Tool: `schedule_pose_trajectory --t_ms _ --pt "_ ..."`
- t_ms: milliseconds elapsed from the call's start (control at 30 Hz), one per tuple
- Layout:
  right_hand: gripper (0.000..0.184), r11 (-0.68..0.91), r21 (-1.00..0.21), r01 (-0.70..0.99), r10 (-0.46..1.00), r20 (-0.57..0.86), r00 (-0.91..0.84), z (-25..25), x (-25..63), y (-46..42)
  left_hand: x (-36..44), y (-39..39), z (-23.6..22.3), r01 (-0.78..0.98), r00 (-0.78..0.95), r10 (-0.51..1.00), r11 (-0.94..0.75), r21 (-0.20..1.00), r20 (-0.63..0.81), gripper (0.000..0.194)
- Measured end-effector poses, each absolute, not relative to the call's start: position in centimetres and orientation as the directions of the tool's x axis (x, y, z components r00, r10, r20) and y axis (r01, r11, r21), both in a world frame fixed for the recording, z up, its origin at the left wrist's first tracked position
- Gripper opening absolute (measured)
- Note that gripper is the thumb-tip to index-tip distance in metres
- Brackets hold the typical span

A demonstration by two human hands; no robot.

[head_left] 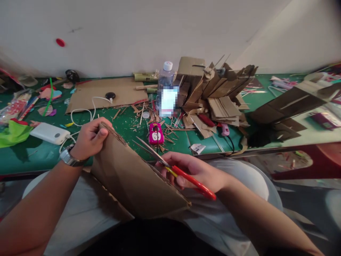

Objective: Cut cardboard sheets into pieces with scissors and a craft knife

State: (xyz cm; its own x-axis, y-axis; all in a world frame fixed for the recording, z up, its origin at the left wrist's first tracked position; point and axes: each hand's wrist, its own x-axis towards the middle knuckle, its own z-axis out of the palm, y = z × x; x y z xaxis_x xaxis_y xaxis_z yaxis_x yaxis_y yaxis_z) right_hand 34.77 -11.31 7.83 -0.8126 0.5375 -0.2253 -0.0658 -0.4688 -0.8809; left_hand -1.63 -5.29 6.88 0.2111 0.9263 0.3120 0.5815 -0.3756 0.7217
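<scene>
My left hand (90, 138), with a watch on its wrist, grips the top left corner of a brown cardboard sheet (133, 177) that stands tilted over my lap. My right hand (197, 170) is closed around red-handled scissors (183, 174). Their blades are open and point up and left along the sheet's upper right edge. The lower part of the sheet rests against my legs.
The green table (32, 156) holds a white power bank (50, 133) with a cable, a flat cardboard piece (106, 92), a water bottle (165, 81), a pink device (156, 133), a heap of cut cardboard strips (215, 96) and scraps. A red stool (314, 163) stands at the right.
</scene>
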Motion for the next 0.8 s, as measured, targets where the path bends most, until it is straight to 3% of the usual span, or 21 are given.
schedule_pose_trajectory --t_ms 267,433,600,800 --pt "0.066 -0.312 -0.948 0.055 0.424 -0.191 -0.886 10.6 39.5 -9.5 -3.1 -6.0 7.1 0.582 0.15 0.919 -0.38 0.719 0.364 0.066" --pt "0.065 -0.253 -0.946 0.203 0.316 -0.279 -0.907 12.2 41.5 -8.8 -3.0 -6.4 7.0 0.692 0.205 0.889 -0.428 0.582 0.41 0.063" --pt "0.071 -0.225 -0.899 0.376 0.337 -0.434 -0.835 12.2 43.5 -8.4 -3.0 -6.8 7.0 0.772 0.198 0.889 -0.401 0.493 0.413 0.072" --pt "0.075 -0.227 -0.891 0.392 0.42 -0.453 -0.786 12.2 46.0 -8.5 -3.6 -7.5 6.9 0.637 0.211 0.857 -0.486 0.599 0.47 0.057"
